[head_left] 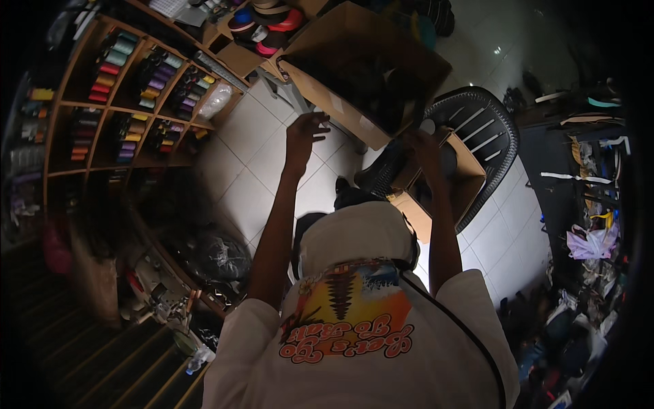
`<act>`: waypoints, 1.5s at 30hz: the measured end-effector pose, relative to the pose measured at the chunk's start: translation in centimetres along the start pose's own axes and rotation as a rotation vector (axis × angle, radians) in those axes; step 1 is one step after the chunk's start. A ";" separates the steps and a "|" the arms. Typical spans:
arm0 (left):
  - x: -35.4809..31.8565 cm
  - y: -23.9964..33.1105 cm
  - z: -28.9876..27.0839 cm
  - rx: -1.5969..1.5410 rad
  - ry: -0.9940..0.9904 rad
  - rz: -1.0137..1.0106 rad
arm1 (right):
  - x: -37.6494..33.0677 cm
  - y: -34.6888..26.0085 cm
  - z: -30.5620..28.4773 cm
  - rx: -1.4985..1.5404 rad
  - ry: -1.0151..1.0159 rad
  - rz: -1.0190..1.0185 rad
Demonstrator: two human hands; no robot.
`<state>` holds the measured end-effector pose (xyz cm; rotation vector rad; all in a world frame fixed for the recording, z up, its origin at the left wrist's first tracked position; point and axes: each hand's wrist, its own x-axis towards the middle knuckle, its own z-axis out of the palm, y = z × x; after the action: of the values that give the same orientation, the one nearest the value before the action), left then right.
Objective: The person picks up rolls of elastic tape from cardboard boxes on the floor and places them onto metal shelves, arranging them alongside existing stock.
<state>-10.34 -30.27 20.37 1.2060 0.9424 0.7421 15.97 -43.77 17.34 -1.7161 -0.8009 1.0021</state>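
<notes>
Both my arms reach forward over the white tiled floor. A large open cardboard box (368, 68) is tilted in front of me, its dark inside facing me. My left hand (305, 133) is just below the box's near side, fingers loosely curled and apart, holding nothing that I can see. My right hand (422, 146) grips the box's lower corner, next to a small white round thing (427, 126). Below that corner, a smaller open cardboard box (470, 174) sits on a black plastic chair (487, 129).
Wooden shelves (136, 88) with coloured spools line the left wall. Another box with rolls of tape (266, 27) stands behind the big box. Dark bags (214, 255) lie at the foot of the shelves. A cluttered dark table (586, 177) stands at the right.
</notes>
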 end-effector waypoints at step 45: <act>41.7 -23.7 5.8 0.808 -0.637 0.409 | 22.2 17.3 6.6 -0.379 0.187 0.766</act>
<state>12.87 -1.36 -10.60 2.2230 0.4441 0.2163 21.16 -27.78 -6.18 -2.4944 -0.1928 1.2014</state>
